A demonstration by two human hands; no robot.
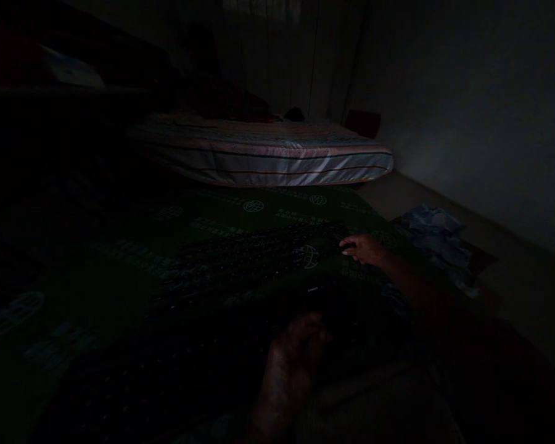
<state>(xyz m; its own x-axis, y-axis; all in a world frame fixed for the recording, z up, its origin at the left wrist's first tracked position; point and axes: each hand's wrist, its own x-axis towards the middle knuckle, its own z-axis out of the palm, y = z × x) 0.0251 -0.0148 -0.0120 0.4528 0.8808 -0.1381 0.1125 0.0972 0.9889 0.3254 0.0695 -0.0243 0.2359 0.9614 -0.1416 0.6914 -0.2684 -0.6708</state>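
My right hand (pixel 363 248) is stretched out over the bed, its thumb and fingers pinched on the end of a thin dark strip. Beside it, long dark strips with small pale specks (pixel 240 256) lie in rows across a green printed sheet (pixel 254 219). Low in the middle, my left hand (pixel 296 345) is in deep shadow with its fingers curled in. What it holds, if anything, is too dark to make out. A small whitish mark (pixel 312 288) shows on the dark material between the hands.
A mattress with a striped cover (pixel 282 163) stands beyond the green sheet. Crumpled light cloth (pixel 432 225) lies on the right, near the floor (pixel 513 265). A pale wall (pixel 485 105) rises behind it. The far left is almost black.
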